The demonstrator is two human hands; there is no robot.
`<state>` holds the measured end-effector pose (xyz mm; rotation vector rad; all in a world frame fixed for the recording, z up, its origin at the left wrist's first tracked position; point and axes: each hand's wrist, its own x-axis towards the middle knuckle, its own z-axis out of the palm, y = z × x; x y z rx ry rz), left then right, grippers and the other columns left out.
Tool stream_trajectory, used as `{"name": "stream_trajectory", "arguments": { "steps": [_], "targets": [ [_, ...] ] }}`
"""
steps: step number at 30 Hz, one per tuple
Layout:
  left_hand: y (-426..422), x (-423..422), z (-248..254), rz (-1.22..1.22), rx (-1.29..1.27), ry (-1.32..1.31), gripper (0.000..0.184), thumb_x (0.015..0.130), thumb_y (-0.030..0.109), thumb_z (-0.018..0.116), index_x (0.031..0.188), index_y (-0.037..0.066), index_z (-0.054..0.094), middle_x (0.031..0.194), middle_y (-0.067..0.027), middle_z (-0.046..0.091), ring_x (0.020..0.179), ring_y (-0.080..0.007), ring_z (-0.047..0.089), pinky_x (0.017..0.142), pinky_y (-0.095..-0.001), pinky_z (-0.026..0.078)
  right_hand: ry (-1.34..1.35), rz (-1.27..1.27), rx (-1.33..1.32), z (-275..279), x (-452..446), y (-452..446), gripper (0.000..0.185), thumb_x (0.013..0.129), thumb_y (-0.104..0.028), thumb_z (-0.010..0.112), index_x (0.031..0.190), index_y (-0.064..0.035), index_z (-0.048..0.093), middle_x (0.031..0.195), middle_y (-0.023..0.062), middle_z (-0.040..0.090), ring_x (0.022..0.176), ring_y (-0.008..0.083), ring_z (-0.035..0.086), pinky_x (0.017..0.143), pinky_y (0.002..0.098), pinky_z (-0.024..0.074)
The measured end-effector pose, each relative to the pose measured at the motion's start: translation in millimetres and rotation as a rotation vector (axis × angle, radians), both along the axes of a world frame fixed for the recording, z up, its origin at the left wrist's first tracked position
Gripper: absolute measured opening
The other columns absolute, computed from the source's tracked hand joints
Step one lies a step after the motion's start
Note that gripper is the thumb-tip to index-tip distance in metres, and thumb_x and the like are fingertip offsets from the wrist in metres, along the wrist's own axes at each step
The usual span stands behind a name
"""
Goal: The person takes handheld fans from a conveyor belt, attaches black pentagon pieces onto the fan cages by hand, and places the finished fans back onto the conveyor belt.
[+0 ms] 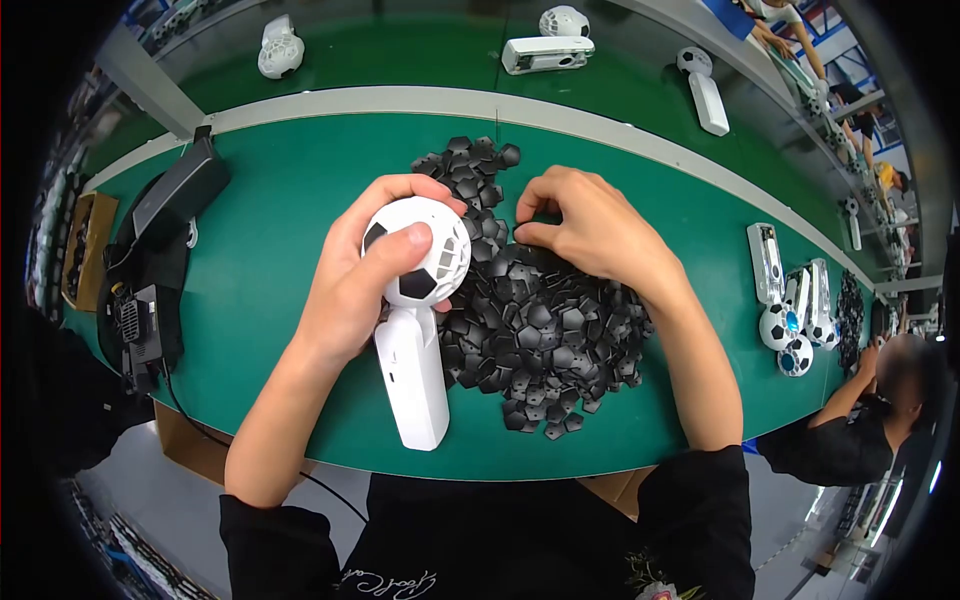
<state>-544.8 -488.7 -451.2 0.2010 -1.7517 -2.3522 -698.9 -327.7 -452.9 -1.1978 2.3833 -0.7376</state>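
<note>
My left hand (365, 255) is wrapped round the ball-shaped head of a white handheld device (415, 385), its thumb on the front. The head has black pentagon patches and a grille on its right side; the white handle points down toward the table's front edge. A large heap of black pentagon pieces (545, 335) lies to the right of the device. At the heap's upper edge is my right hand (590, 225), thumb and forefinger pinched together; what is between the fingertips is too small to make out.
On the green table (270, 200), white devices (795, 310) lie at the right. Black equipment (150, 320) with a cable and a cardboard box (90, 250) are at the left. More devices (548, 52) lie beyond the pale rail. A person (860, 430) sits at the far right.
</note>
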Motion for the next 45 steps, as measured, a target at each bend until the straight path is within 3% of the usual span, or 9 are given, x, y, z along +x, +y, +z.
{"name": "stream_trajectory", "arguments": {
  "steps": [2, 5, 8, 16, 20, 22, 29, 33, 45],
  "targets": [
    [-1, 0, 1, 0.011, 0.014, -0.027, 0.037, 0.084, 0.027, 0.055, 0.110, 0.001, 0.049, 0.101, -0.0098, 0.058, 0.073, -0.0116, 0.061, 0.054, -0.0262, 0.055, -0.051, 0.009, 0.045, 7, 5, -5, 0.018, 0.076, -0.013, 0.066, 0.088, 0.0012, 0.063, 0.084, 0.0122, 0.063, 0.073, 0.0226, 0.059, 0.069, 0.0309, 0.0465],
    [1, -1, 3, 0.028, 0.084, -0.079, 0.037, 0.090, 0.032, 0.047, 0.110, 0.001, 0.049, 0.098, -0.0097, 0.058, 0.073, -0.0120, 0.061, 0.055, -0.0269, 0.055, 0.004, 0.006, -0.574, 17, 24, -9, 0.017, 0.075, -0.009, 0.066, 0.089, 0.0008, 0.064, 0.079, 0.0111, 0.063, 0.072, 0.0232, 0.061, 0.068, 0.0313, 0.0483],
    [-1, 0, 3, 0.010, 0.051, -0.094, 0.038, 0.092, 0.034, 0.045, 0.109, 0.001, 0.049, 0.097, -0.0093, 0.058, 0.074, -0.0120, 0.061, 0.055, -0.0274, 0.055, 0.190, 0.032, -0.825, 25, 54, -23, 0.017, 0.074, -0.006, 0.067, 0.089, 0.0002, 0.065, 0.080, 0.0101, 0.065, 0.072, 0.0216, 0.063, 0.067, 0.0299, 0.0500],
    [-5, 3, -6, 0.057, 0.122, -0.044, 0.037, 0.090, 0.035, 0.047, 0.108, 0.004, 0.050, 0.094, -0.0088, 0.058, 0.077, -0.0145, 0.062, 0.054, -0.0287, 0.055, 0.494, 0.186, -0.968, 10, 66, -37, 0.018, 0.073, -0.008, 0.071, 0.088, -0.0005, 0.066, 0.080, 0.0095, 0.066, 0.071, 0.0174, 0.064, 0.065, 0.0282, 0.0514],
    [-12, -1, -5, -0.048, 0.220, -0.072, 0.033, 0.086, 0.032, 0.051, 0.103, 0.004, 0.050, 0.095, -0.0108, 0.057, 0.083, -0.0175, 0.062, 0.053, -0.0310, 0.056, -0.060, 0.209, -0.623, 29, 39, -6, 0.016, 0.074, -0.011, 0.069, 0.084, 0.0009, 0.065, 0.077, 0.0089, 0.066, 0.071, 0.0165, 0.063, 0.065, 0.0278, 0.0499],
    [-14, 0, -7, -0.106, 0.273, -0.103, 0.032, 0.085, 0.030, 0.053, 0.102, 0.004, 0.050, 0.096, -0.0115, 0.056, 0.085, -0.0186, 0.062, 0.052, -0.0319, 0.056, -0.036, -0.052, -0.206, 45, 6, 10, 0.015, 0.076, -0.012, 0.065, 0.081, 0.0019, 0.065, 0.075, 0.0084, 0.065, 0.070, 0.0160, 0.061, 0.063, 0.0284, 0.0472],
    [-8, -2, -12, -0.063, 0.418, 0.028, 0.032, 0.079, 0.026, 0.054, 0.101, 0.003, 0.048, 0.101, -0.0148, 0.052, 0.092, -0.0244, 0.061, 0.056, -0.0372, 0.058, 0.180, -0.069, 0.077, 3, -8, 23, 0.015, 0.076, -0.011, 0.065, 0.082, 0.0024, 0.064, 0.070, 0.0097, 0.063, 0.067, 0.0170, 0.058, 0.062, 0.0306, 0.0448],
    [-8, -2, -10, -0.081, 0.367, 0.038, 0.036, 0.078, 0.028, 0.054, 0.103, 0.003, 0.047, 0.101, -0.0157, 0.052, 0.094, -0.0257, 0.060, 0.059, -0.0388, 0.059, -0.021, -0.083, 0.179, 10, -8, 20, 0.017, 0.075, -0.012, 0.066, 0.083, 0.0030, 0.064, 0.072, 0.0107, 0.063, 0.067, 0.0166, 0.057, 0.063, 0.0303, 0.0447],
    [-7, 0, -6, -0.119, 0.275, 0.047, 0.040, 0.079, 0.034, 0.050, 0.104, 0.003, 0.046, 0.102, -0.0170, 0.050, 0.096, -0.0254, 0.057, 0.056, -0.0375, 0.059, -0.077, -0.044, -0.521, 30, 26, -1, 0.013, 0.079, -0.004, 0.059, 0.088, 0.0026, 0.065, 0.078, 0.0092, 0.064, 0.067, 0.0166, 0.057, 0.065, 0.0274, 0.0449]
  ]
}}
